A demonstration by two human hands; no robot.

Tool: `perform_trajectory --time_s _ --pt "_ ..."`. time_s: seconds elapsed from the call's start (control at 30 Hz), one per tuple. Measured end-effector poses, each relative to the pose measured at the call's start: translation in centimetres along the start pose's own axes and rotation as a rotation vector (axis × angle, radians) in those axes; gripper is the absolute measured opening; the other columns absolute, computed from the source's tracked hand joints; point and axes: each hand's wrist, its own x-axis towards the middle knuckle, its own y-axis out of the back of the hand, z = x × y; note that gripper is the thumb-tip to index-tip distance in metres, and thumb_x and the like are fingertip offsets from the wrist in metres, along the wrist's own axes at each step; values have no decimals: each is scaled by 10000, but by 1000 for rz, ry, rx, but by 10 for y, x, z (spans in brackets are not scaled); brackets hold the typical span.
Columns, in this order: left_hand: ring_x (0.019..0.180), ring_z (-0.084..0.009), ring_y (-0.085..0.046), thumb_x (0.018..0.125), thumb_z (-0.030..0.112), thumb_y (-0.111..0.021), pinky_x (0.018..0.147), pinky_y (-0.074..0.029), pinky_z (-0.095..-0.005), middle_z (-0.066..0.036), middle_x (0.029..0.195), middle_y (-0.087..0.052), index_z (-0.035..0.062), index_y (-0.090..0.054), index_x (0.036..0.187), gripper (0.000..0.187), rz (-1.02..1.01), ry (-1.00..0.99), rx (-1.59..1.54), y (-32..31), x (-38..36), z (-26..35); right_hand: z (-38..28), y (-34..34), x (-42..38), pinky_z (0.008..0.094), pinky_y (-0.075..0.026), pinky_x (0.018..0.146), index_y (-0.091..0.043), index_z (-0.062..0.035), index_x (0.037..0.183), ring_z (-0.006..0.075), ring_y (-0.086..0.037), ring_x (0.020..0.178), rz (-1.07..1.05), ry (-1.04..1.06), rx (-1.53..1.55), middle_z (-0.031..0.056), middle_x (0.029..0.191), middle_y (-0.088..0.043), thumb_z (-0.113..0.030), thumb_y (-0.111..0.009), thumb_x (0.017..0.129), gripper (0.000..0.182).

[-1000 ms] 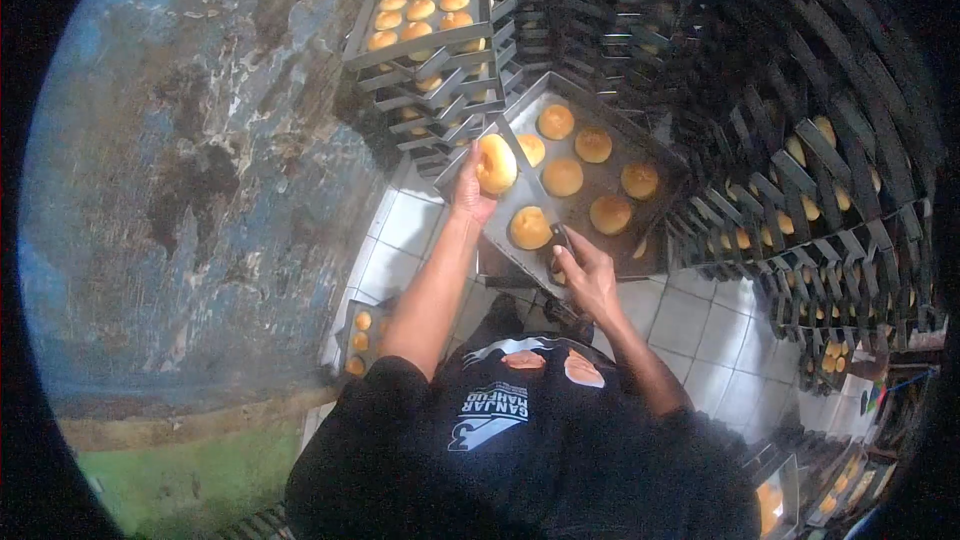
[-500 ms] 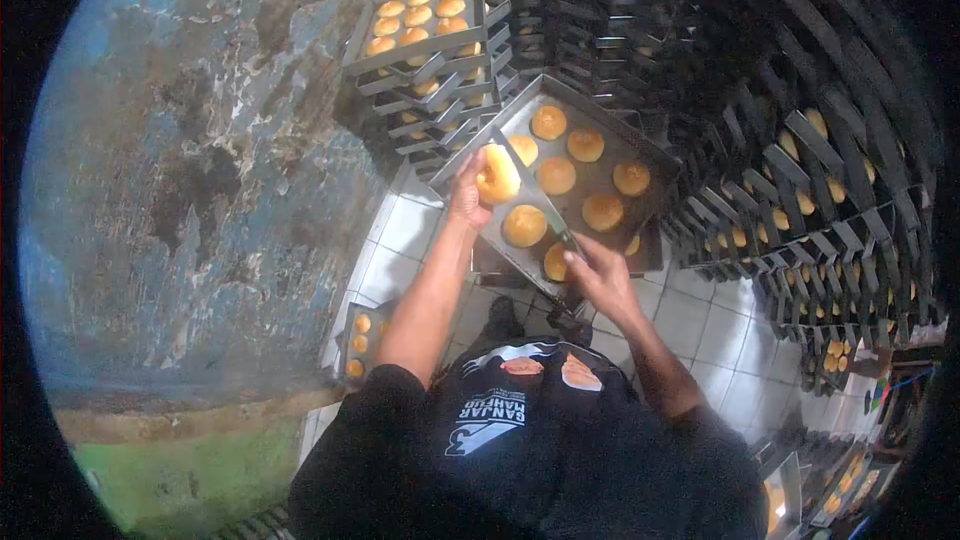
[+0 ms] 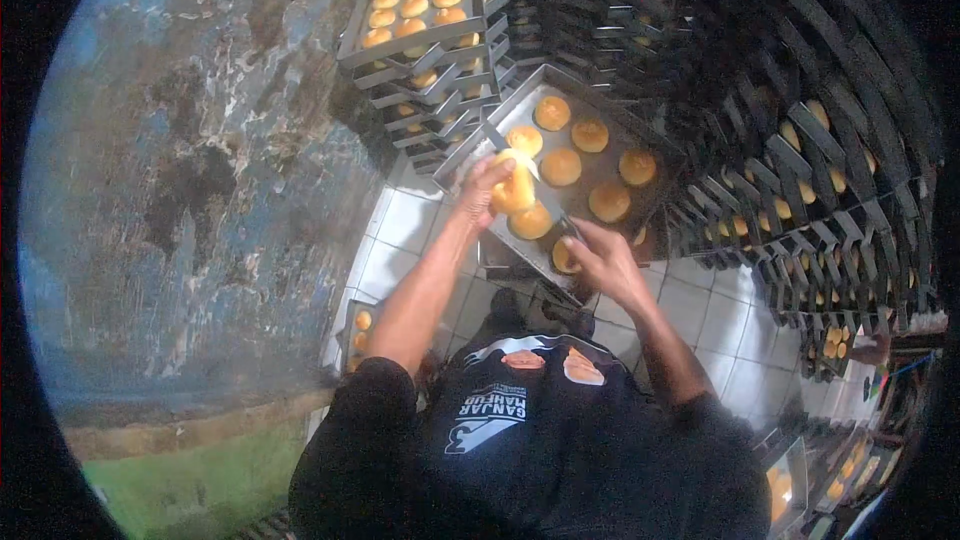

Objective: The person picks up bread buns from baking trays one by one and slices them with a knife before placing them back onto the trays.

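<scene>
My left hand [image 3: 484, 192] is closed round a golden bun [image 3: 514, 190], above the left part of a metal tray [image 3: 600, 105]. A long flat blade [image 3: 549, 202] lies across the bun, and its top looks parted at the blade. The fingers of my right hand [image 3: 606, 258] are wrapped round the dark handle of this knife, near the tray's lower corner. Several round buns [image 3: 561, 166] rest in the tray in loose rows.
Stacked trays with buns [image 3: 413, 6] stand at the upper left beside a worn wall [image 3: 200, 200]. Racks of bun trays [image 3: 800, 220] line the right. A small tray of buns lies low on the left, over white floor tiles [image 3: 400, 230].
My left hand and the bun have moved slightly right and down. The knife blade, before beside the bun, now crosses it. The view has shifted a little.
</scene>
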Motion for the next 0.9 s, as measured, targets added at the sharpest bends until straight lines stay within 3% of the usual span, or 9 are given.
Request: perform_trajectory --time_s 0.13,0.2,0.23,0.4,0.53,0.63,0.73,0.9 --pt "900 -189 -709 886 252 -764 830 -600 -352 -92 1008 -699 17 -605 1140 380 -3 42 -3 -8 5 3 -20 -5 26 349 -521 753 -614 21 1309 131 -634 812 33 67 -104 86 858 -679 -233 -623 964 429" --pt "868 -191 -709 886 256 -764 796 -604 -355 -93 999 -699 27 -615 1122 361 -20 38 27 6 7 25 -28 2 4 341 -524 748 -607 18 1321 125 -634 788 -57 -109 38 106 855 -686 -226 -623 965 432" --pt "847 -193 -710 878 261 -773 766 -605 -356 -94 990 -699 32 -625 1100 352 -19 56 11 15 7 30 -19 2 -4 334 -526 730 -608 12 1323 120 -629 758 -34 47 -45 106 832 -682 -208 -632 961 424" --pt "914 -186 -701 854 232 -793 828 -588 -348 -91 1029 -698 5 -619 1153 414 -13 89 -34 11 14 -4 -20 -16 24 334 -517 700 -602 2 1333 135 -614 723 -53 -73 -28 95 831 -685 -229 -618 970 431" --pt "926 -192 -698 856 236 -794 835 -586 -352 -81 1035 -696 10 -625 1147 405 60 68 -38 22 25 8 -11 -25 36 335 -510 699 -613 -2 1320 161 -637 734 26 24 -46 108 823 -687 -251 -619 968 431" --pt "872 -192 -697 863 264 -795 747 -607 -396 -68 951 -691 51 -620 1105 367 66 36 -62 39 28 22 7 -23 9 344 -506 688 -623 3 1297 162 -639 737 -38 -34 13 108 797 -672 -254 -629 963 422" --pt "858 -183 -693 864 277 -797 744 -601 -394 -63 963 -689 59 -615 1103 371 125 127 -112 30 25 1 10 -41 26 356 -508 689 -631 -7 1275 163 -641 736 14 -55 -59 124 795 -671 -255 -633 960 400" --pt "878 -175 -689 885 306 -776 776 -583 -359 -39 972 -684 93 -621 1093 335 197 47 -136 43 46 -12 5 -61 57 324 -488 691 -631 3 1269 142 -599 729 18 -48 -72 66 768 -650 -268 -597 977 400"
